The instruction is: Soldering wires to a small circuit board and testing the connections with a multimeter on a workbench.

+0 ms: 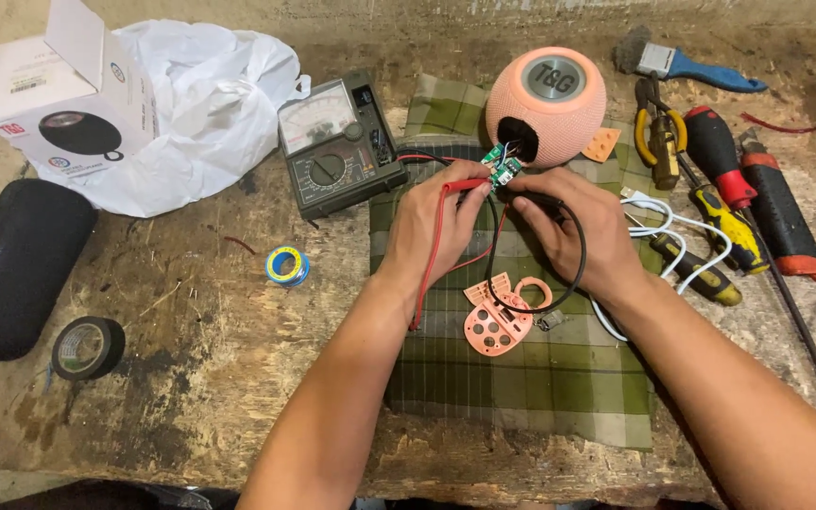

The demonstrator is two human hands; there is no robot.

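While pinched shut, left hand (432,222) fingers on red probe (463,186), right hand (573,227) fingers on black probe (533,200).

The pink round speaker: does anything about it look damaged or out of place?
Yes. The pink speaker has an open hole in its side, and a small green circuit board hangs out of it on wires. A pink plastic cover lies detached on the green checked cloth.

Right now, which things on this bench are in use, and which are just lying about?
In use: left hand with red probe, right hand with black probe, circuit board, pink speaker, multimeter.
Lying about: screwdrivers, brush, tape roll, box.
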